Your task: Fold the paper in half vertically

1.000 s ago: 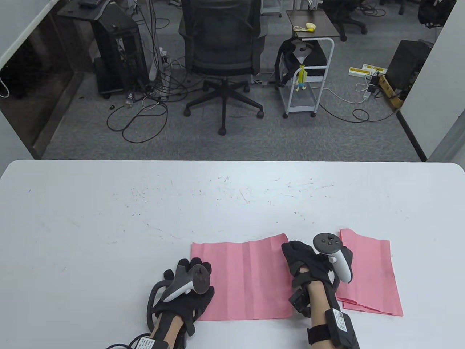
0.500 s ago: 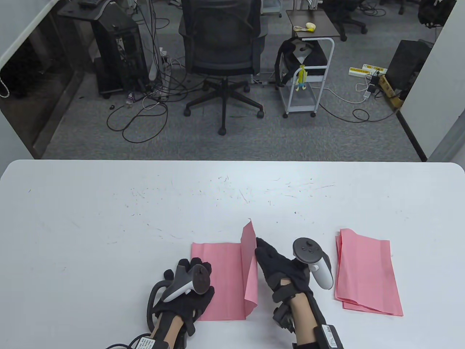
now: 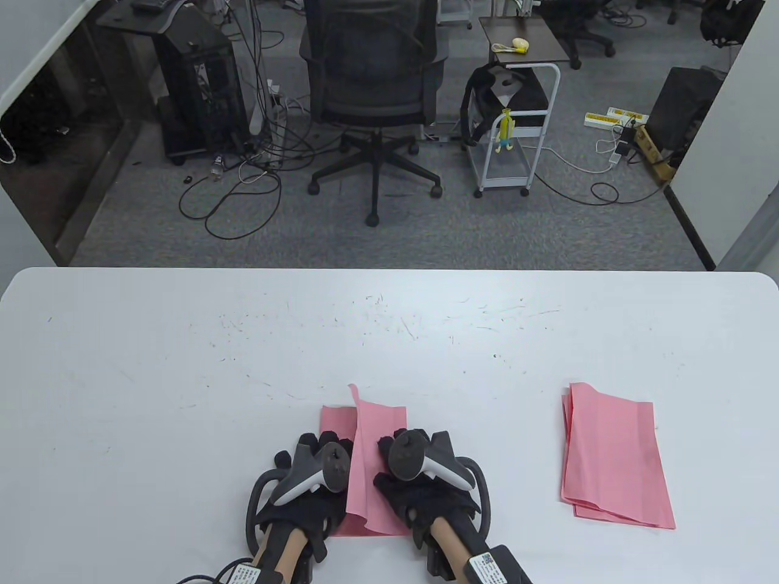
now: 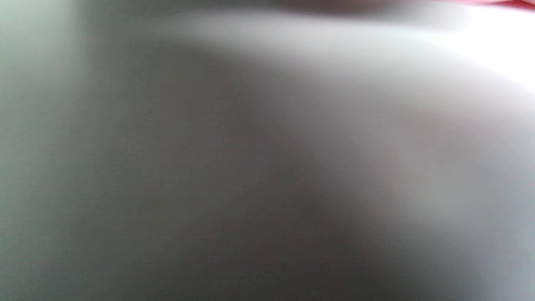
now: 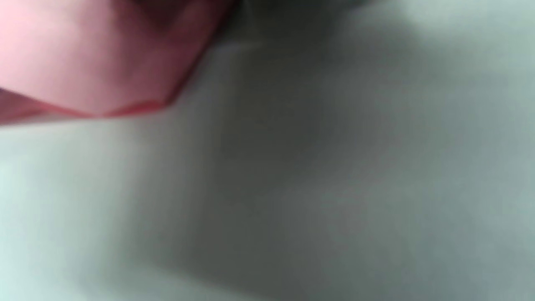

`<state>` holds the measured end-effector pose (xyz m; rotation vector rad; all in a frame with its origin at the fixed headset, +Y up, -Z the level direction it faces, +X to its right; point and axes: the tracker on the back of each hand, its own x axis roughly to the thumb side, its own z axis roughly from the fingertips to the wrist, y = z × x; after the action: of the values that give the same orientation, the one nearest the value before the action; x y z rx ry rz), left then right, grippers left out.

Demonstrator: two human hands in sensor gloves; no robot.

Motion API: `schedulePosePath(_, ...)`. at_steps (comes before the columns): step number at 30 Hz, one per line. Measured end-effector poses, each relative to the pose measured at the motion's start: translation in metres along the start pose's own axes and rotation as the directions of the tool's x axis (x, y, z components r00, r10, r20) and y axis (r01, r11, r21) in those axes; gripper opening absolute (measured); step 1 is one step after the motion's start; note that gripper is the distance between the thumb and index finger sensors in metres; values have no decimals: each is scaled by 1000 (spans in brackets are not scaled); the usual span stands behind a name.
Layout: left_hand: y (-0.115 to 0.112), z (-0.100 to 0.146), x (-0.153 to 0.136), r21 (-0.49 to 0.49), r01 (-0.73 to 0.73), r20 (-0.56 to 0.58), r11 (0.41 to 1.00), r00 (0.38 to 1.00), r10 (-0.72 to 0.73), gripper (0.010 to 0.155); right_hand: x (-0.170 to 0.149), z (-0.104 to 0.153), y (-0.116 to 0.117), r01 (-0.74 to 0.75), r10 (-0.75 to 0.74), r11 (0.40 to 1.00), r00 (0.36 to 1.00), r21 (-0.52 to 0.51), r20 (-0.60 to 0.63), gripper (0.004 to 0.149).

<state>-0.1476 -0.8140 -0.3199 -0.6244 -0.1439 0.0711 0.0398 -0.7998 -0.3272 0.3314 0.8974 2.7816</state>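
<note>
Paper [image 3: 377, 462] half-folded, long axis near-far, between hands.

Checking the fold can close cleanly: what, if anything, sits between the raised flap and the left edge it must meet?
Only the left hand, resting on the pink paper along that edge. The flap, under the right hand, stands just beside it.

wrist views blurred; pink paper [image 3: 377, 426] part-hidden under right hand [image 3: 426, 486]

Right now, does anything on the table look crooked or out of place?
Yes. The folded-over flap of the pink paper lies askew: its far corner pokes past the lower layer's top edge, so the edges do not line up. The pink stack is slightly fanned.
</note>
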Motion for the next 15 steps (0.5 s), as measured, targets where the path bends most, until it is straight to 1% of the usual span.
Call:
schedulePosePath(6,0,0,0,1,2,0,1000,1000,-2,75,0,-3,7,-53,53,998,998,17,-15,69)
schedulePosePath(13,0,0,0,1,7,-3,1000,1000,-7,74,-1,-3,8,-36,36,999,999,16,-10,69)
schedulePosePath(15,1,1,0,14,17,-7,1000,1000,-17,75,-1,-3,8,-32,32,999,999,16,-9,69)
